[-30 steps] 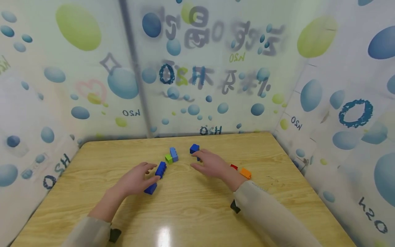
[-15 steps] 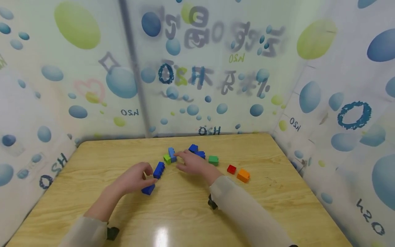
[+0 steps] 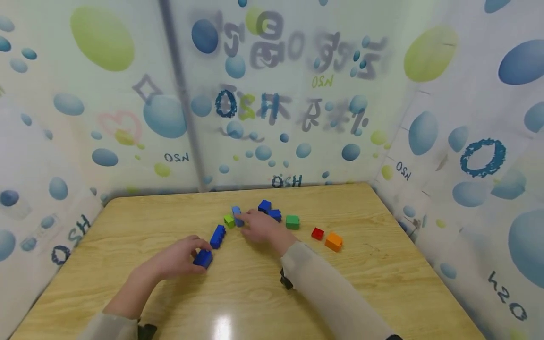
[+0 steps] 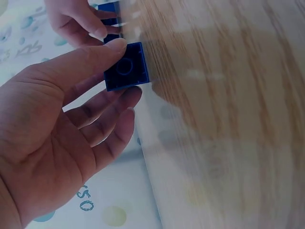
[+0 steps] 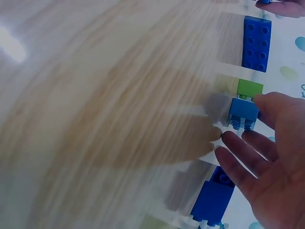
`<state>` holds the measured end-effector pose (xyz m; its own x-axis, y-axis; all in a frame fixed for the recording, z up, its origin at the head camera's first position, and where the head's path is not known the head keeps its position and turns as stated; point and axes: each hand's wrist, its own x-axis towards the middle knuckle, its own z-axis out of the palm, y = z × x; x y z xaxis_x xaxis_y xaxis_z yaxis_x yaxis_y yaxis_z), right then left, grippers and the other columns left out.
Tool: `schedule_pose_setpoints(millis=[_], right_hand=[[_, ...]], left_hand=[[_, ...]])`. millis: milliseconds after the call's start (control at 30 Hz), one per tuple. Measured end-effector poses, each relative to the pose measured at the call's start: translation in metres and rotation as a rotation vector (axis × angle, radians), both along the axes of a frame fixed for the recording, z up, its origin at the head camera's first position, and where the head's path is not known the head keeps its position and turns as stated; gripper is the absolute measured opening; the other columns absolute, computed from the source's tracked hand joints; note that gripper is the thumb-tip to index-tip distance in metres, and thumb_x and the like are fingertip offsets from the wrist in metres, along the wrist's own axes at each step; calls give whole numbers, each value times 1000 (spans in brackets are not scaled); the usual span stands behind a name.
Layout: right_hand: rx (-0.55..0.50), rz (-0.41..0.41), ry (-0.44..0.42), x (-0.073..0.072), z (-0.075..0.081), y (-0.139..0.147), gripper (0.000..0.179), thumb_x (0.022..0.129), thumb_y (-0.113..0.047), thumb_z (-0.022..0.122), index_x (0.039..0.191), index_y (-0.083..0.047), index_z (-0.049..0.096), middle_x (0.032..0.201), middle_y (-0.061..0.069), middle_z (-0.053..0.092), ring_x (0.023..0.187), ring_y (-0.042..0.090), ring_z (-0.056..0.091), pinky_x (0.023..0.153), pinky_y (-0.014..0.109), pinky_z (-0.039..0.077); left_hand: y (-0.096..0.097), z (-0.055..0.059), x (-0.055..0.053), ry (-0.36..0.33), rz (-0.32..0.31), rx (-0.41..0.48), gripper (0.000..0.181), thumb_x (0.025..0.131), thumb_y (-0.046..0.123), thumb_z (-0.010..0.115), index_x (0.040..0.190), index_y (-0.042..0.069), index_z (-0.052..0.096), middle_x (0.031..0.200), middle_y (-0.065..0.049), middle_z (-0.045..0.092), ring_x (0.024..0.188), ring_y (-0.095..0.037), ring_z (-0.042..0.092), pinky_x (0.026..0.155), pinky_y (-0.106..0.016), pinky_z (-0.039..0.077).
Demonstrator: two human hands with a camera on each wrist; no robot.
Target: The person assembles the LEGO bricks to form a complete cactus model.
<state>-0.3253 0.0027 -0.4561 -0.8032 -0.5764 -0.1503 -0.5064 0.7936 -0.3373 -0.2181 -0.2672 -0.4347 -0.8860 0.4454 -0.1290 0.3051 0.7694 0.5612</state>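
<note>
In the head view my left hand [image 3: 180, 257] grips a dark blue toy brick [image 3: 203, 259] at the table's left-centre. The left wrist view shows the thumb on that brick's edge and its hollow underside [image 4: 128, 69] facing the camera. My right hand [image 3: 262, 226] reaches over a light blue brick [image 3: 237, 215], which stands beside a small lime green brick [image 3: 229, 221]. In the right wrist view the right thumb lies close to the light blue brick, with the other fingers loosely spread below it; firm contact cannot be told.
A long dark blue brick [image 3: 218, 236] lies between the hands. Behind the right hand are two dark blue bricks [image 3: 274, 215], touching or close together. Rightward lie a green brick [image 3: 292, 222], a red brick [image 3: 317, 233] and an orange brick [image 3: 334, 242]. Patterned curtains [image 3: 272, 118] enclose the wooden table [image 3: 365, 293].
My right hand has moved left from the dark blue bricks to the light blue one, uncovering the green brick. My left hand has lowered and taken hold of the near dark blue brick.
</note>
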Motion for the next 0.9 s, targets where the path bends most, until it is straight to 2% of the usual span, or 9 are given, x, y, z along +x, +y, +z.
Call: schedule_pose_setpoints(millis=[167, 267, 400, 467, 567, 667, 733, 767, 900], right_hand=[[-64, -10, 19, 7, 4, 10, 46, 114, -33, 62, 159, -25, 59, 160, 0, 62, 144, 20, 62, 119, 41, 54], [-118, -17, 43, 11, 4, 19, 34, 112, -35, 66, 144, -23, 71, 146, -3, 72, 129, 18, 70, 108, 39, 60], [-156, -39, 70, 13, 3, 26, 22, 109, -39, 70, 125, -24, 73, 134, -3, 76, 118, 17, 74, 101, 38, 62], [-145, -45, 81, 12, 3, 26, 26, 109, -41, 70, 129, -23, 71, 135, -2, 75, 119, 18, 73, 101, 38, 62], [-116, -54, 94, 11, 2, 23, 41, 111, -44, 67, 145, -22, 65, 144, 1, 70, 128, 19, 70, 105, 40, 61], [-82, -54, 109, 9, -1, 20, 51, 113, -46, 62, 159, -24, 58, 155, 2, 65, 139, 20, 66, 112, 42, 58], [-69, -59, 113, 8, -3, 18, 52, 113, -47, 61, 160, -24, 57, 158, 1, 64, 142, 20, 64, 115, 42, 57], [-61, -63, 116, 8, -3, 17, 52, 113, -47, 61, 160, -25, 58, 157, 0, 65, 142, 20, 64, 115, 42, 57], [-48, -101, 99, 9, -2, 15, 45, 113, -43, 63, 154, -25, 63, 149, -1, 71, 134, 19, 69, 110, 40, 59]], left_hand=[[1, 3, 0, 4, -5, 6, 46, 85, 17, 95, 125, 7, 74, 121, -10, 69, 105, -26, 68, 82, -39, 62], [4, 4, 0, 0, -9, 3, 46, 86, 19, 95, 125, 7, 74, 121, -9, 71, 104, -24, 68, 82, -36, 61], [9, 4, -1, -32, -9, 25, 47, 86, 19, 95, 126, 6, 74, 121, -9, 71, 102, -22, 68, 81, -32, 60], [9, 2, -2, -32, -27, 46, 47, 87, 21, 95, 126, 6, 74, 120, -11, 71, 100, -21, 67, 79, -33, 61], [9, -7, -4, 0, -85, 75, 45, 90, 24, 93, 127, 8, 74, 118, -14, 70, 96, -21, 67, 77, -33, 60], [14, -10, -2, -2, -106, 75, 42, 92, 26, 91, 128, 13, 75, 124, -17, 68, 99, -23, 67, 78, -35, 61], [19, -12, 0, -1, -119, 66, 40, 92, 25, 89, 129, 16, 75, 130, -20, 66, 104, -25, 67, 80, -35, 62], [24, -8, 3, -16, -106, 59, 40, 90, 23, 90, 128, 18, 75, 133, -21, 66, 108, -27, 67, 82, -35, 62], [34, -7, 6, 23, -151, 37, 42, 87, 10, 86, 127, 18, 75, 125, -14, 67, 107, -23, 65, 83, -30, 59]])
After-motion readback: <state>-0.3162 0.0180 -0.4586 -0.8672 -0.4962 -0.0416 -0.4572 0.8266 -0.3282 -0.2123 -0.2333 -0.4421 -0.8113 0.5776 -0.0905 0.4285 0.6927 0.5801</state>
